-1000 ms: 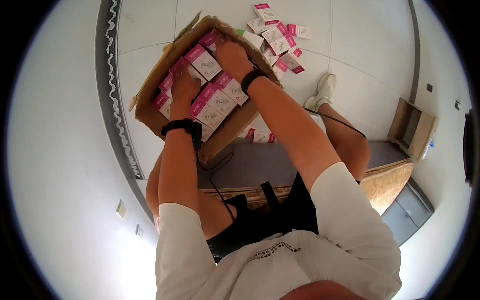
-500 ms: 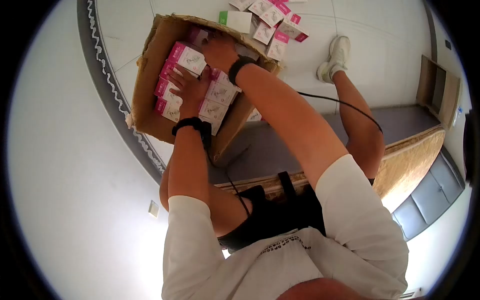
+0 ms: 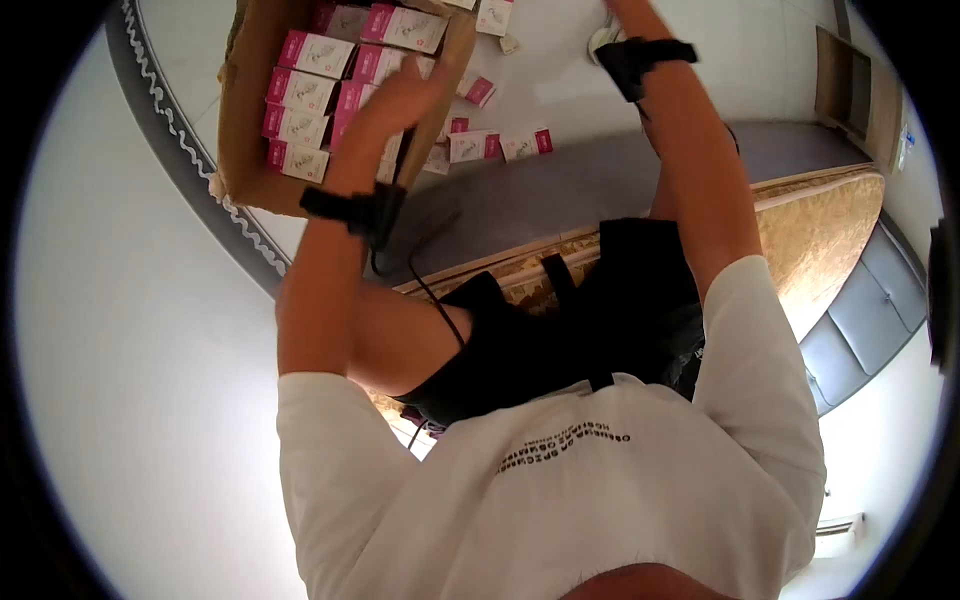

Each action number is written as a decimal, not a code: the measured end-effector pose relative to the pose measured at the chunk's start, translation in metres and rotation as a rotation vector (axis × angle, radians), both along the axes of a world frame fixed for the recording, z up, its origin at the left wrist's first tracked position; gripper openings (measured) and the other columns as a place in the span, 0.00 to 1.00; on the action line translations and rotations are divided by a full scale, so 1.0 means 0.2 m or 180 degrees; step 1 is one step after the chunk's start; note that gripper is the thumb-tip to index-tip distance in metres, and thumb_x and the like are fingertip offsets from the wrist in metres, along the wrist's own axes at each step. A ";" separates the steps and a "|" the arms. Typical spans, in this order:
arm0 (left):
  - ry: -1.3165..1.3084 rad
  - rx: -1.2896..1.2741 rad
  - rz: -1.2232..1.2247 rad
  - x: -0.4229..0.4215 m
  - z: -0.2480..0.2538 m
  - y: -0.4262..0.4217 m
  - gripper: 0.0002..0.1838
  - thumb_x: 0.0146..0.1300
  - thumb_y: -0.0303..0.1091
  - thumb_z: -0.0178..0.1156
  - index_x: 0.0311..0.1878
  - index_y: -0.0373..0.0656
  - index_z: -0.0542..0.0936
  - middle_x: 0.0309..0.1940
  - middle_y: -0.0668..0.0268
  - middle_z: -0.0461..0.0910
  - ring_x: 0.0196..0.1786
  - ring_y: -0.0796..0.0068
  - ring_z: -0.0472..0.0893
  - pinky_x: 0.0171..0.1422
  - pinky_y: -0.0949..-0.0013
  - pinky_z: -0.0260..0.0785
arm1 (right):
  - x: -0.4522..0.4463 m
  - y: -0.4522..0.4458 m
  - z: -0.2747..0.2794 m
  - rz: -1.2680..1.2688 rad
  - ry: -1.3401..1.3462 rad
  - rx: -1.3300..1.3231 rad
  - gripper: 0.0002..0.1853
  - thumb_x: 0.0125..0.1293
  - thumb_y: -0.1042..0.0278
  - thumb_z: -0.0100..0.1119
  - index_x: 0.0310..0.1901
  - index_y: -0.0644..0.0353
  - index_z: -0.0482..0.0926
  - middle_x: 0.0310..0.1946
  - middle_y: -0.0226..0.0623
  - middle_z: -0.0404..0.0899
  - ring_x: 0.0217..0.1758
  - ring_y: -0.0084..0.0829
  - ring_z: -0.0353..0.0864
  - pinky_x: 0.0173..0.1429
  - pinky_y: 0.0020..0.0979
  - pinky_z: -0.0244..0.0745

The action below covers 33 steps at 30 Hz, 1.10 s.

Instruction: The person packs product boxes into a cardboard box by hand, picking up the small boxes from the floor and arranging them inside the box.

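Observation:
My left hand (image 3: 408, 98) is over the right side of an open cardboard carton (image 3: 458, 75). Its fingers are stretched out, slightly blurred, with nothing seen in them. Inside the carton, small pink-and-white boxes (image 3: 302, 90) stand packed in rows; my left hand and forearm hide some of them. At the top edge of the view, over the floor, my right hand (image 3: 628, 12) is mostly cut off. Its fingers lie outside the picture, so what it holds cannot be seen. Each wrist wears a black band.
More pink-and-white boxes (image 3: 474, 146) lie loose on the pale tiled floor (image 3: 560, 90), right of the carton. A dark grey strip (image 3: 520, 205) and a gold-patterned padded edge (image 3: 820, 220) run beside my legs. A black cable (image 3: 432, 290) hangs near my left knee.
My right hand has left the carton and moved right to the top edge. My left hand has shifted to the carton's right side. The view has shifted, putting the carton higher and further left.

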<state>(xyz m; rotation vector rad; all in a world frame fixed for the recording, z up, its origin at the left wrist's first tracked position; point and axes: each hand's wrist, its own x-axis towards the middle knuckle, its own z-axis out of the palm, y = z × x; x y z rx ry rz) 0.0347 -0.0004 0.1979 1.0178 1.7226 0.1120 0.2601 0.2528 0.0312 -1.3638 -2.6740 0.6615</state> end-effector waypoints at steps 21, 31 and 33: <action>0.1147 0.1769 -0.0448 0.16 -0.20 -0.22 0.29 0.52 0.23 0.55 0.61 0.36 0.68 0.31 0.51 0.82 0.29 0.53 0.82 0.32 0.57 0.76 | 0.47 -1.35 -0.49 0.2366 -0.2500 -0.1036 0.18 0.64 0.69 0.55 0.57 0.48 0.72 0.51 0.37 0.76 0.55 0.41 0.78 0.55 0.45 0.75; 0.1106 0.1530 -0.0113 0.20 -0.15 -0.26 0.30 0.51 0.19 0.54 0.62 0.39 0.69 0.24 0.52 0.80 0.26 0.53 0.81 0.32 0.58 0.75 | 0.49 -1.32 -0.45 0.4102 -0.1511 -0.1385 0.21 0.70 0.64 0.49 0.63 0.32 0.69 0.70 0.32 0.58 0.74 0.45 0.58 0.69 0.52 0.62; 0.1021 0.1494 -0.0093 0.23 -0.14 -0.26 0.30 0.51 0.19 0.54 0.62 0.38 0.69 0.27 0.51 0.80 0.28 0.53 0.82 0.34 0.58 0.76 | 0.53 -1.36 -0.48 0.3912 -0.1402 -0.1103 0.18 0.69 0.64 0.49 0.59 0.33 0.71 0.68 0.32 0.60 0.71 0.44 0.61 0.66 0.49 0.67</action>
